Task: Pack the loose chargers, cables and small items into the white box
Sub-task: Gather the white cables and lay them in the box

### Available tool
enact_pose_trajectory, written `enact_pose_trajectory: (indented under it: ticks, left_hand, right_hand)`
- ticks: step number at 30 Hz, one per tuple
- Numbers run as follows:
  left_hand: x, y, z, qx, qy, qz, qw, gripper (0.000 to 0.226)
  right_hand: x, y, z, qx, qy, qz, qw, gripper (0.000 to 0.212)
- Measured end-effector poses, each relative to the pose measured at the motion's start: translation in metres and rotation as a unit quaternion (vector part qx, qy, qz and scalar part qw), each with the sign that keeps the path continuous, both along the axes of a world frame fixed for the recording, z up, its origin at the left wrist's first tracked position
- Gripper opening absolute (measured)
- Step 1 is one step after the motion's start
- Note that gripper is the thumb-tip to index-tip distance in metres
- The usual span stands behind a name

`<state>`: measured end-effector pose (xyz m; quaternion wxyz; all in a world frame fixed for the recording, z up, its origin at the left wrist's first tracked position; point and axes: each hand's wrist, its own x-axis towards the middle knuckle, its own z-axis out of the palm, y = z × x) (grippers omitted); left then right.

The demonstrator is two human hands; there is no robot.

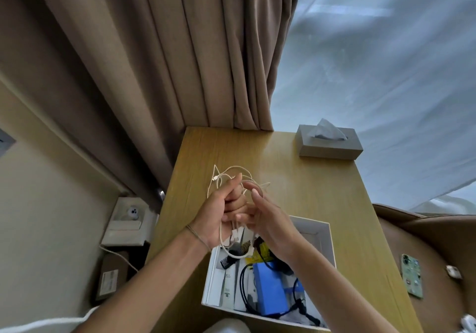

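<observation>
Left hand [219,210] curled round bundle of white cable [233,175], loops standing above fist, loose ends hanging below palm toward white box [327,245]. Right hand [265,216] just beside left, fingers pinching same cable at loops and lower strands. Both hands raised over wooden table [296,178], above box's far-left corner. Box open, held blue block [268,289], black cable [244,283], black comb [225,262]. Grey tissue box [329,144] at table's far edge, well apart. Phone [412,276] off to right.

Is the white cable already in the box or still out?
Out. The left hand grips the white cable and the right hand pinches it, above the white box.
</observation>
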<state>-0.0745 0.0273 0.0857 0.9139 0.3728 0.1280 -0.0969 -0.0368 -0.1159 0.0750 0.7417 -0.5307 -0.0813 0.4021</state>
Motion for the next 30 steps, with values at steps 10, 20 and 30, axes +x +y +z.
enact_pose_trajectory:
  ticks: [10, 20, 30]
  left_hand:
    - [-0.012, -0.034, -0.009, 0.174, 0.021, 0.024, 0.984, 0.037]
    - [-0.024, -0.018, -0.031, 0.259, 0.073, -0.089, 0.959, 0.022]
    - [-0.033, 0.021, -0.066, 0.502, 0.075, -0.01, 0.862, 0.025]
  right_hand:
    - [-0.013, -0.022, -0.031, -0.079, -0.05, 0.094, 0.991, 0.052]
    - [-0.013, -0.049, -0.062, -0.313, -0.151, 0.07, 0.935, 0.012]
    - [-0.051, -0.066, -0.105, -0.597, -0.407, 0.276, 0.634, 0.016]
